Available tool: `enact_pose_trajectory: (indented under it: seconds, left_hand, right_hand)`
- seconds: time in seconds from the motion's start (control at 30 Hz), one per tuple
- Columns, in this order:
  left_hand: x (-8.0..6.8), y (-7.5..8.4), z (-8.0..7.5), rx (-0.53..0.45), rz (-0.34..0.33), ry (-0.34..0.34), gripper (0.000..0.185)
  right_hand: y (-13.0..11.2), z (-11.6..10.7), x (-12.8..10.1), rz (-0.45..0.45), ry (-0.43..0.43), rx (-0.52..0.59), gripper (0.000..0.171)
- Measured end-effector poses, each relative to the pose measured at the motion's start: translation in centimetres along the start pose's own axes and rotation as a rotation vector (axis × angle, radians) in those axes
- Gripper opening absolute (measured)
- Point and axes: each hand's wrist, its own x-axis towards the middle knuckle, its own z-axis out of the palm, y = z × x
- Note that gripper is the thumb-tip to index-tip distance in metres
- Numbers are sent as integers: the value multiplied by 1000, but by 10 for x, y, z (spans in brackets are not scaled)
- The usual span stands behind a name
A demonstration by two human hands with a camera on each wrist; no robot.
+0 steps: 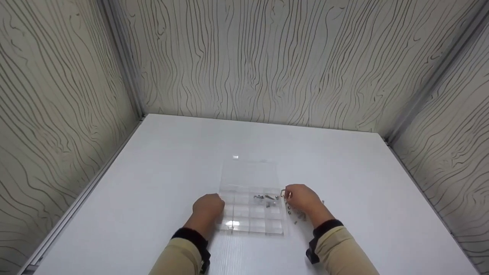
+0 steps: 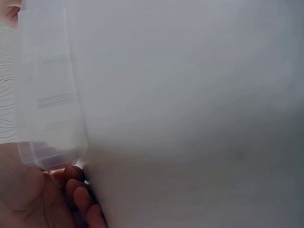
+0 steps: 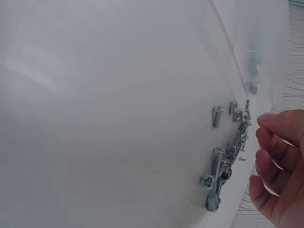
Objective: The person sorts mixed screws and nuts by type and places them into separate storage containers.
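A clear plastic compartment box [image 1: 240, 219] lies on the table, its transparent lid [image 1: 250, 172] folded back on the far side. My left hand [image 1: 208, 208] grips the box's left edge, with curled fingers [image 2: 83, 199] at its corner in the left wrist view. Some compartments at the right hold small metal screws [image 1: 269, 197]. My right hand [image 1: 303, 198] hovers over the box's right edge. Its fingers are loosely bent, and no held piece shows between the fingertips [image 3: 266, 121]. Beside and below it lies a loose pile of metal screws and nuts [image 3: 218, 164].
The white table [image 1: 164, 152] extends around the box on all sides. Panels with a wood-grain line pattern [image 1: 252, 61] stand behind it and at both sides, joined by grey metal posts [image 1: 121, 57].
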Motion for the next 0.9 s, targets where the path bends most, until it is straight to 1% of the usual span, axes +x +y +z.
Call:
enact_pose_trajectory:
  seconds: [0.03, 0.1, 0.17, 0.23, 0.37, 0.47, 0.57, 0.73, 0.9]
  left_hand:
    - [0, 0, 0, -4, -1, -1, 16]
    - [1, -1, 1, -45, -16, 5, 21]
    - [2, -2, 2, -75, -24, 10, 24]
    - [2, -2, 3, -81, -24, 10, 24]
    - [2, -2, 1, 108, 61, -31, 2]
    - [1, -1, 0, 247, 126, -50, 14]
    - [1, -1, -1, 248, 125, -53, 13]
    - [0, -1, -1, 217, 113, -41, 10]
    - [1, -2, 0, 141, 82, -28, 10]
  right_hand:
    - [0, 2, 0, 11, -13, -1, 1]
    - [0, 4, -1, 25, -29, -5, 3]
    - [0, 6, -1, 31, -32, -10, 5]
    - [0, 8, -2, 28, -29, -15, 8]
    - [-1, 10, -3, 27, -19, -7, 9]
    - [-1, 10, -4, 30, -17, -3, 11]
    - [-1, 10, -3, 32, -21, -1, 11]
    - [1, 9, 0, 19, -20, -16, 11]
    - [2, 1, 1, 18, -19, -21, 8]
